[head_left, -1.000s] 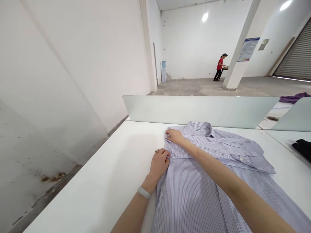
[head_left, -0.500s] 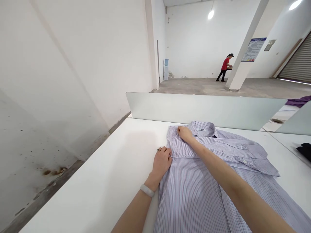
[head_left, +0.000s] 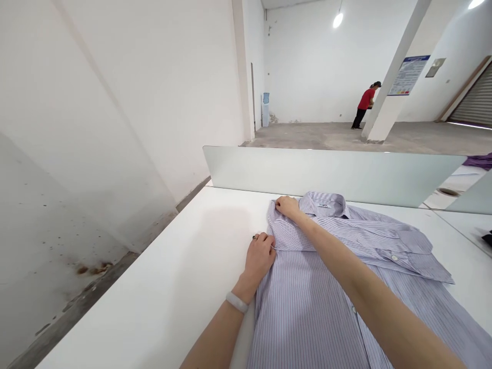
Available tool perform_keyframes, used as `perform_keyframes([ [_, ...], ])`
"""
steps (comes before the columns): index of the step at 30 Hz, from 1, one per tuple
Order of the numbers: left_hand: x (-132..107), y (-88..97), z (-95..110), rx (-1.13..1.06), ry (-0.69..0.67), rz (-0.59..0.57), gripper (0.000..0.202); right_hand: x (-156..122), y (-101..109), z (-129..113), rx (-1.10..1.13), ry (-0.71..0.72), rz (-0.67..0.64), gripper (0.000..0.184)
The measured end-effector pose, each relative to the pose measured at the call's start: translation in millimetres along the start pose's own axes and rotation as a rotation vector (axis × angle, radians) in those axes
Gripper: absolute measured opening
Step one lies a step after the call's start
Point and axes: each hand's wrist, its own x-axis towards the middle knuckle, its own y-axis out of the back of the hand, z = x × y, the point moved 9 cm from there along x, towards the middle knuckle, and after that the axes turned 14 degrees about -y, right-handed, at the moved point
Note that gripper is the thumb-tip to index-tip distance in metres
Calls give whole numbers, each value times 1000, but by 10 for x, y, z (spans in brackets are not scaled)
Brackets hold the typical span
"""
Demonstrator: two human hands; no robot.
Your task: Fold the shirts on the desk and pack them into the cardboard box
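Note:
A lavender pinstriped dress shirt (head_left: 307,312) lies face up on the white table (head_left: 154,287), its collar (head_left: 323,205) pointing away from me and one sleeve folded across to the right. My right hand (head_left: 287,206) reaches over the chest and pinches the shoulder fabric left of the collar. Lower down, my left hand (head_left: 261,260) grips the shirt's left edge just below the folded-over shoulder part, with a ring on one finger and a pale bracelet on the wrist.
A frosted glass partition (head_left: 326,174) stands along the table's far side. Dark cloth (head_left: 488,238) and purple cloth (head_left: 478,161) lie at the right. A person in a red top (head_left: 366,100) stands far off by a pillar (head_left: 388,102).
My right hand has shifted slightly toward the collar, carrying the shoulder fabric with it. The whole view has drifted, and the distant person has moved right toward the pillar.

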Motion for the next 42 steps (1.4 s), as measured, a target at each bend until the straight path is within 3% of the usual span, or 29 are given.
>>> perform_keyframes([
  [5,-3,8,13,22,7,-9,16,43,18,195,34,-89,45,32],
  [10,-9,20,5,10,29,11,17,108,-74,393,127,-156,-11,34],
  [18,-7,26,-25,-22,60,29,17,65,33,573,333,37,-276,53],
  [23,-12,16,-25,-16,50,26,16,-115,67,705,343,146,-401,35],
  [26,-13,17,-28,-15,55,26,17,-147,71,698,326,167,-385,28],
  [31,-6,36,-17,-39,50,40,17,-125,162,774,319,81,-239,23],
  [36,-7,32,-30,-33,57,40,17,-281,414,1244,292,-13,-101,21],
  [42,3,35,-22,-10,42,40,17,-597,708,2377,156,-172,-58,13],
])
